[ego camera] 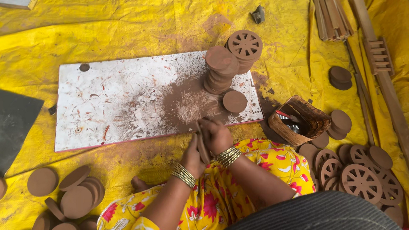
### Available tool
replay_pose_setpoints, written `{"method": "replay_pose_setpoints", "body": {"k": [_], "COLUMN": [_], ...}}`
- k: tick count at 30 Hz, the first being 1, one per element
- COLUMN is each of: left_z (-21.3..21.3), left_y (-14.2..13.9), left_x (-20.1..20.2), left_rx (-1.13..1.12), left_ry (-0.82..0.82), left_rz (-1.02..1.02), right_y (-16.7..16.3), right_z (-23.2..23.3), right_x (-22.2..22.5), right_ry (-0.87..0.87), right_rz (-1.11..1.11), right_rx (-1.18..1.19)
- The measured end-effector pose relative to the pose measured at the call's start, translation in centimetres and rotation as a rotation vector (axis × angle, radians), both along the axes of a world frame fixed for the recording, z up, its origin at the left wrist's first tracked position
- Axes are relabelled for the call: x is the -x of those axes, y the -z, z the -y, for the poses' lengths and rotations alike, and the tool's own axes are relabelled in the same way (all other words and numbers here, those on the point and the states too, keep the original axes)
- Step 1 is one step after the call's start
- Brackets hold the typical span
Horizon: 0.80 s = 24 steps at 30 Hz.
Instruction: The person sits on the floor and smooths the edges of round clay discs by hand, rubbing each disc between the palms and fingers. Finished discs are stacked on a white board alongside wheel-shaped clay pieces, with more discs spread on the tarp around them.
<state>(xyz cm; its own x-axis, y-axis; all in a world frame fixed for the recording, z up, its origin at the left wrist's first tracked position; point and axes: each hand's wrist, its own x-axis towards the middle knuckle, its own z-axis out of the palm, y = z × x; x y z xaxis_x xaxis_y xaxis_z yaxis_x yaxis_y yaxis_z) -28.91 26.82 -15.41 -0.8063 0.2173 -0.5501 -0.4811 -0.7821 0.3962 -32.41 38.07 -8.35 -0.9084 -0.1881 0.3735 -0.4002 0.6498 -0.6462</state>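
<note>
1. Head view: both hands meet just below the near edge of the white board [121, 100], over the lap. The left hand [193, 158] and right hand [216, 135] are closed around a thin brown clay disc [201, 145], held on its edge.
2. Beyond the board's right part stands a stack of discs [220, 70]; spoked clay wheels [361, 181] lie right of the board.
3. I judge the disc needs even support from both sides, because it is thin and may crack.
</note>
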Motion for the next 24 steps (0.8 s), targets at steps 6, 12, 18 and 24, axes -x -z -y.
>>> {"method": "replay_pose_setpoints", "body": {"k": [6, 12, 18, 24], "left_z": [1.4, 3.0, 5.1, 4.3], "left_y": [2.6, 4.2, 1.3, 2.6], "left_x": [0.9, 2.0, 3.2, 2.8], "left_rx": [0.144, 0.108, 0.237, 0.346], "left_ry": [-0.078, -0.209, -0.282, -0.225], "left_rz": [0.111, 0.04, 0.134, 0.008], "right_y": [-1.4, -2.4, -1.1, -2.8], "right_z": [0.8, 0.8, 1.1, 2.5], "right_x": [-0.8, -2.2, -2.0, -3.6], "right_ry": [-0.222, -0.287, -0.386, -0.316], "right_rz": [-0.04, 0.089, -0.216, 0.295], "right_rx": [0.037, 0.037, -0.031, -0.457]}}
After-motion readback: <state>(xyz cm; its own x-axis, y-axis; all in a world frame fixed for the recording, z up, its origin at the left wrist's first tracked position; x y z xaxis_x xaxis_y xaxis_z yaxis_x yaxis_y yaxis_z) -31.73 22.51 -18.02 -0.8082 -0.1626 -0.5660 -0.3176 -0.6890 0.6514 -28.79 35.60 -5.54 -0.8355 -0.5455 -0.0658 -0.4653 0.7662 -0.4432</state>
